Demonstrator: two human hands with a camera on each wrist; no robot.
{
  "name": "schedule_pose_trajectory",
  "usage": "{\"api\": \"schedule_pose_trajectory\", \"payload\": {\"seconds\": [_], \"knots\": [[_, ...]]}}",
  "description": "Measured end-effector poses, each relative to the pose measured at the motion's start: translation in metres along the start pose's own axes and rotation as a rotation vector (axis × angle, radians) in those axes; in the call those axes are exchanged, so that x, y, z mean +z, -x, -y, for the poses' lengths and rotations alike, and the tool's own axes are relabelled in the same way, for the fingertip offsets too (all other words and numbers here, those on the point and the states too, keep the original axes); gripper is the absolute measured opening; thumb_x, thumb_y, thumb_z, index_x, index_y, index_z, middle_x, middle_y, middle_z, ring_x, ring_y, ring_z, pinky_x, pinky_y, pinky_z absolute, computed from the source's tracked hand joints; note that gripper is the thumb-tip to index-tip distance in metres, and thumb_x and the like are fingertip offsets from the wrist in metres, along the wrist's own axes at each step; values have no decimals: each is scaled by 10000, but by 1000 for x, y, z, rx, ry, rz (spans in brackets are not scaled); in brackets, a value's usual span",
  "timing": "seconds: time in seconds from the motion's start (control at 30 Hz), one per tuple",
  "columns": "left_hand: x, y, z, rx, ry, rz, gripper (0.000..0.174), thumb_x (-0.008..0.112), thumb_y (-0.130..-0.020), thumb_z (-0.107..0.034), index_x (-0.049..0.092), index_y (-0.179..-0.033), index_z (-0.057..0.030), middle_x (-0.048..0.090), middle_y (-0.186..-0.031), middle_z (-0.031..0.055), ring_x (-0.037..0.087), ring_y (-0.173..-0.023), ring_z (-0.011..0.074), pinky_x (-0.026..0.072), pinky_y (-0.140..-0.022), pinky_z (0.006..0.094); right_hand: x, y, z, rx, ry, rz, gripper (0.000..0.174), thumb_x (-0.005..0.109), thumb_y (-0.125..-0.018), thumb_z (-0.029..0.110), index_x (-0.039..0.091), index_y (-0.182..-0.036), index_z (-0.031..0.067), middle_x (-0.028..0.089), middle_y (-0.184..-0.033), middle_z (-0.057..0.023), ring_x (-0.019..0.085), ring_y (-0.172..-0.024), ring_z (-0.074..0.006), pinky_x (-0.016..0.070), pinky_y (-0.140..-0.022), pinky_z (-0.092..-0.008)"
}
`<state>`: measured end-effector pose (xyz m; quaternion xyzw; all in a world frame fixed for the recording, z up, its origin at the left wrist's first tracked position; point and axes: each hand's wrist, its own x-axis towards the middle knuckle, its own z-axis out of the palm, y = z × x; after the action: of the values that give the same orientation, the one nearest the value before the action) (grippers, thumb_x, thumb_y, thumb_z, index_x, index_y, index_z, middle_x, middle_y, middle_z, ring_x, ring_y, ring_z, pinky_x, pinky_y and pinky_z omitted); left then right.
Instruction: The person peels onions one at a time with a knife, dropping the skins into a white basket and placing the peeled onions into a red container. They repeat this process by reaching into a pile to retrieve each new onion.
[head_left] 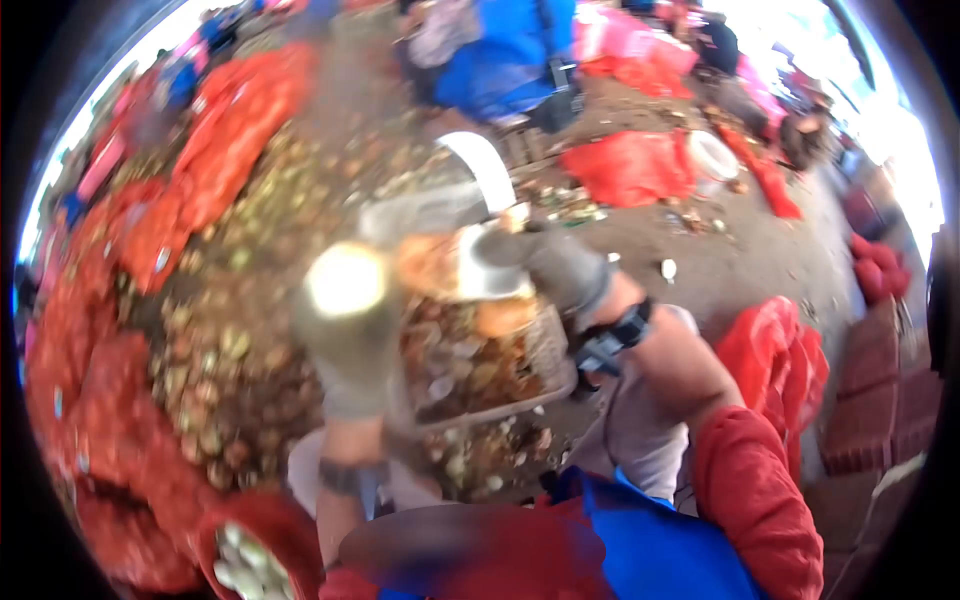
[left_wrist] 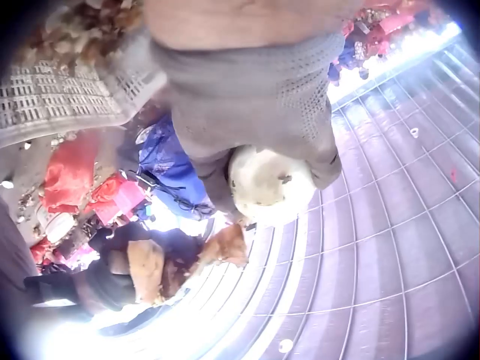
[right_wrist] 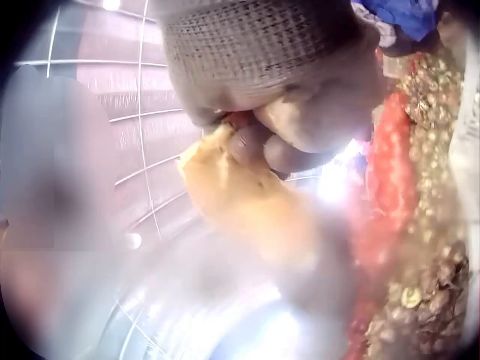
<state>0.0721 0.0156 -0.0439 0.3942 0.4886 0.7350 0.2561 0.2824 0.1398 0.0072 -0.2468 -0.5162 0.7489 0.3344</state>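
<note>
Left hand [head_left: 348, 345] is gripping a pale round shell [head_left: 345, 280] over the basket's [head_left: 520, 402] left edge; right hand [head_left: 560, 268] is pinching an orange-brown shell [head_left: 428, 262] just beside it.

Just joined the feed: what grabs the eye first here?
The gloved left hand grips a pale round shell at centre. Beside it the right hand holds an orange-brown piece above a heaped basket; red net bags crowd the left.
</note>
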Motion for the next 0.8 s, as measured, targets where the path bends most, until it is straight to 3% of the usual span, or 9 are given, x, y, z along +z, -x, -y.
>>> {"api": "schedule_pose_trajectory", "payload": {"seconds": [0.03, 0.07, 0.13, 0.17, 0.23, 0.3, 0.33, 0.53, 0.8], "knots": [[-5, -5, 3, 28, -71, 30, 569, 727, -909, -292, 526, -1344, 14, 607, -1324, 129, 560, -1274, 232, 480, -1081, 398, -5, 1, 16, -141, 426, 220, 295, 656, -986, 142, 670, -1241, -7, 736, -1067, -77, 703, -937, -146, 568, -791, -287], [-6, -6, 5, 24, -92, 57, 600, 696, -929, -366, 517, -1362, 10, 582, -1362, 140, 531, -1313, 235, 473, -1097, 415, -8, -5, 19, -4, 848, 143, 362, 689, -969, 208, 665, -1269, 6, 731, -1070, -66, 676, -886, -113, 539, -753, -288], [-1, -3, 2, -28, -28, 105, 656, 657, -952, -450, 498, -1399, 4, 543, -1419, 154, 498, -1355, 240, 451, -1129, 440, -8, -7, 11, -296, 1258, 15, 444, 730, -942, 232, 637, -1316, 11, 701, -952, -4, 612, -802, -72, 509, -704, -268], [3, 0, -2, -60, 11, 120, 674, 649, -954, -460, 488, -1418, 2, 531, -1438, 156, 495, -1358, 242, 437, -1146, 448, 1, -1, 18, -192, 1227, 6, 497, 756, -923, 237, 615, -1343, 11, 694, -938, -7, 596, -785, -69, 505, -699, -260], [6, 8, -3, -238, 671, 252, 703, 681, -940, -407, 453, -1479, -18, 535, -1448, 135, 500, -1353, 251, 386, -1177, 439, 8, 3, 8, -142, 884, 69, 625, 806, -880, 246, 554, -1404, 14, 689, -962, -47, 601, -788, -61, 509, -700, -251], [10, 8, -6, -210, 581, 300, 710, 697, -929, -376, 445, -1489, -20, 547, -1441, 129, 510, -1345, 254, 383, -1172, 433, 19, 6, -4, -233, 867, 153, 628, 768, -857, 347, 571, -1356, 20, 725, -1004, -189, 720, -908, -282, 546, -807, -400], [13, 9, -5, -169, 492, 347, 719, 714, -918, -345, 436, -1498, -22, 560, -1434, 123, 520, -1337, 258, 380, -1166, 426, 21, 4, -13, -381, 874, 191, 613, 776, -853, 321, 573, -1342, 12, 722, -1060, -201, 717, -954, -287, 542, -832, -399], [10, 7, -8, -97, -45, 322, 666, 714, -744, -60, 502, -1376, -50, 602, -1243, 96, 632, -1118, 207, 533, -967, 338, 23, 6, -14, -422, 896, 230, 525, 749, -833, 187, 573, -1289, -4, 707, -1090, -218, 700, -1013, -355, 538, -838, -427], [18, 10, -10, 38, 130, 548, 804, 747, -818, -211, 397, -1501, 28, 579, -1353, 130, 582, -1242, 221, 520, -1027, 352, 16, 17, 2, -342, 969, 159, 393, 654, -868, 113, 588, -1238, 1, 691, -855, -215, 712, -821, -361, 534, -710, -457]]}}
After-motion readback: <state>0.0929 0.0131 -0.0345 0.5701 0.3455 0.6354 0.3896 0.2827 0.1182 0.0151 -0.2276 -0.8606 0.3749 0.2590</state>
